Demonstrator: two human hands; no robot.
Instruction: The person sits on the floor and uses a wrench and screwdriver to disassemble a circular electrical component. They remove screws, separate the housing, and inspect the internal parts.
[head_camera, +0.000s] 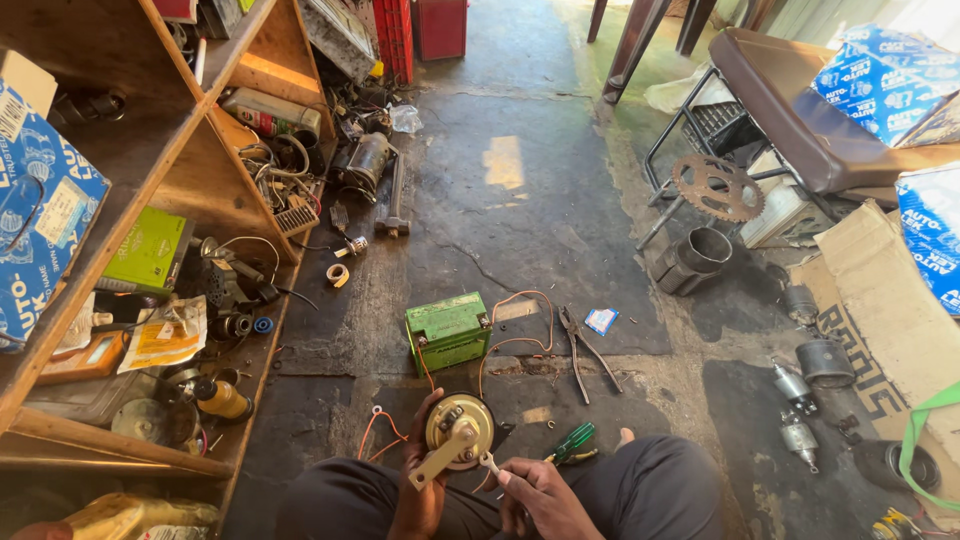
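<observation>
Two hands work over one round brass-coloured horn above the floor: left hand fingers clamped on it, right hand fingers pinched on its terminal, beside one green battery, one pliers, one green-handled screwdriver.

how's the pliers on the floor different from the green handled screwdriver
The pliers are bare dark metal with two long legs spread open; the screwdriver has a green handle and a single shaft. The pliers lie out on the concrete beside the green battery's wires; the screwdriver lies close to the right hand, next to the knee. Both lie flat on the floor, unheld.
</observation>
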